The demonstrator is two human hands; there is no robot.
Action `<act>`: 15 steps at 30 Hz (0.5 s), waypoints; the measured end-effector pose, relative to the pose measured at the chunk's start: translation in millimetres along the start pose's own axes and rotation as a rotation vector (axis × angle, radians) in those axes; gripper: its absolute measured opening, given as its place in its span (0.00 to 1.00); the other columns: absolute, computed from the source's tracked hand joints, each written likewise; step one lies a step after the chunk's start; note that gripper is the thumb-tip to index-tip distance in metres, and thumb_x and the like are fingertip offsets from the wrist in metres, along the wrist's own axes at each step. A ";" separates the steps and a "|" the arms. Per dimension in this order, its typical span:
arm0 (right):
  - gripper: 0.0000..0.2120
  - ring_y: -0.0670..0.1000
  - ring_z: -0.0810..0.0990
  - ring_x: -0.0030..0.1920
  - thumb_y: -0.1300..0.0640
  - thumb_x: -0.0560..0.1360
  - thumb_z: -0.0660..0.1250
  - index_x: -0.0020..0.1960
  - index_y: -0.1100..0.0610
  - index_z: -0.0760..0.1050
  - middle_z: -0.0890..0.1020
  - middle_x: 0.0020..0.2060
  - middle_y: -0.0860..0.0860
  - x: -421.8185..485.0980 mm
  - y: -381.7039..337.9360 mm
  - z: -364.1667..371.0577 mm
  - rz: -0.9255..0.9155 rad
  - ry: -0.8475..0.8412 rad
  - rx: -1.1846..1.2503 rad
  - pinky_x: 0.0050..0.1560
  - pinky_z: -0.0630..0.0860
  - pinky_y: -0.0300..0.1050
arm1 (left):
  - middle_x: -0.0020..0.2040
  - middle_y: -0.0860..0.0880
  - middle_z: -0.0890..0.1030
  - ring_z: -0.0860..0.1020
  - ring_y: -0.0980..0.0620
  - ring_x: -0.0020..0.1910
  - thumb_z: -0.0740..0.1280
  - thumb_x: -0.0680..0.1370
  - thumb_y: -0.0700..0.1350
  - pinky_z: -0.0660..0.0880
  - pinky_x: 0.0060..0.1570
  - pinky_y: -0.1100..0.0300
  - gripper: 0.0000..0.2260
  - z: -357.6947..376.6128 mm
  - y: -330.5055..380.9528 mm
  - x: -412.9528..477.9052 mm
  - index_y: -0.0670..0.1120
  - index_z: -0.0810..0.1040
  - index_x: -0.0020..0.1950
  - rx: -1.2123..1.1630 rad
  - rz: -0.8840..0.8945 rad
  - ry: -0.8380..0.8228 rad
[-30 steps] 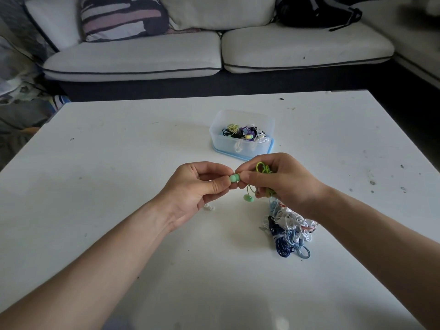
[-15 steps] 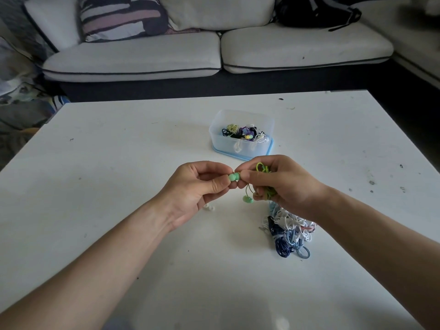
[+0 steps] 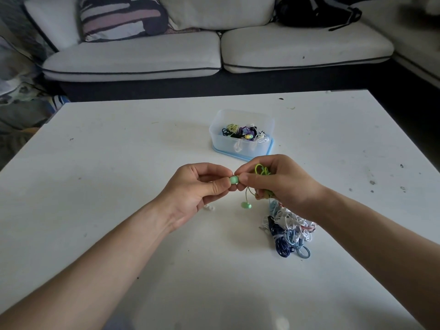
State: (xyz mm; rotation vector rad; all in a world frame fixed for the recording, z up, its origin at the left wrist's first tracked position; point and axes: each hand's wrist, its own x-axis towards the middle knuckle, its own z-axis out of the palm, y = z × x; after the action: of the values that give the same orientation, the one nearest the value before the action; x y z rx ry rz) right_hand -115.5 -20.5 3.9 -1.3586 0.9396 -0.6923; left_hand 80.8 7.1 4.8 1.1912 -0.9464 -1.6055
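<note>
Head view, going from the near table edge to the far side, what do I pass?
Tangled cord pile → green earbud between left hand and right hand → clear box of cords → sofa.

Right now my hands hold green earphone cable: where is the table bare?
Bare: white table left of the left hand and right of the clear plastic box. Crowded: the white-and-blue cable pile by the right hand.

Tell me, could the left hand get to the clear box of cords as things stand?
Probably yes: bare table lies between the left hand and the clear box, though its fingers pinch a green earbud it would release first.
</note>
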 end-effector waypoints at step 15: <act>0.05 0.48 0.72 0.32 0.60 0.78 0.67 0.48 0.59 0.81 0.80 0.37 0.52 -9.2 -17.2 7.6 0.113 0.052 0.371 0.36 0.71 0.43 | 0.52 0.49 0.84 0.79 0.50 0.52 0.61 0.81 0.56 0.78 0.50 0.54 0.16 9.4 -1.4 -5.5 0.47 0.82 0.56 0.218 0.022 0.122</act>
State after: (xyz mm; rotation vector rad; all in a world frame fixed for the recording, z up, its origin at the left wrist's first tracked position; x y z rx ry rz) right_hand -111.5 -10.8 22.0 -0.9583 0.8709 -0.7744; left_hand 72.1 13.4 7.3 1.4058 -1.0717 -1.4212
